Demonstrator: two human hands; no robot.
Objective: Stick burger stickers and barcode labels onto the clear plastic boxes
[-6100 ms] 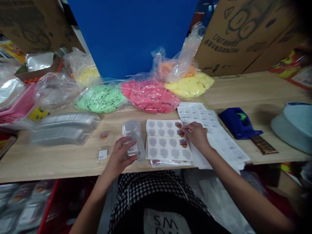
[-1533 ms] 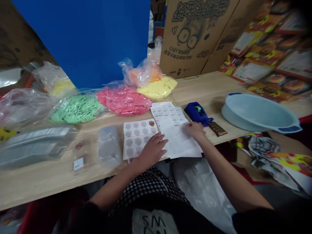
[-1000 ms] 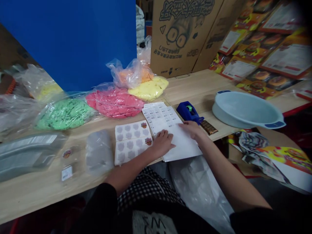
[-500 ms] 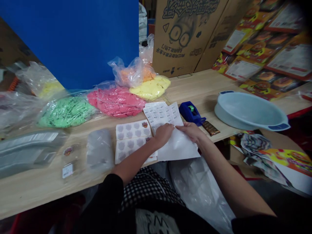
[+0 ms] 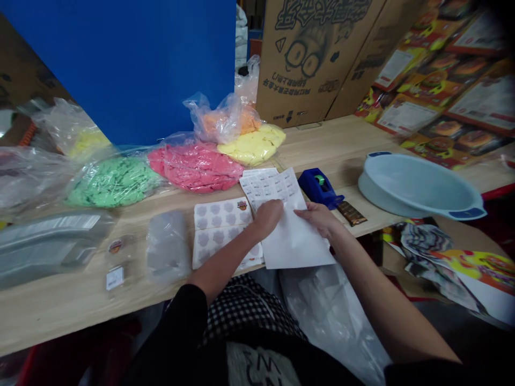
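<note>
My left hand (image 5: 269,220) is closed at the left edge of a white label sheet (image 5: 300,244), its fingers curled at the printed part. My right hand (image 5: 321,219) pinches the same sheet along its right side, thumb on top. Rows of small printed labels show on the upper part of the sheet; the lower part is plain white. More printed sheets (image 5: 257,172) lie partly under it. Left of my left forearm is a stack of sticker sheets (image 5: 217,236) with round stickers.
A blue tape dispenser (image 5: 321,187) and a small dark brown packet (image 5: 351,213) lie right of my right hand. Further right stands a light blue basin (image 5: 418,185). Bags of green (image 5: 115,182), pink (image 5: 195,166) and yellow (image 5: 255,146) pieces line the back. Clear plastic packaging (image 5: 167,246) lies left.
My hands have moved slightly apart on the label sheet, from fingertips almost meeting to a small gap. The sheet's lower edge has straightened. The whole view has shifted a little.
</note>
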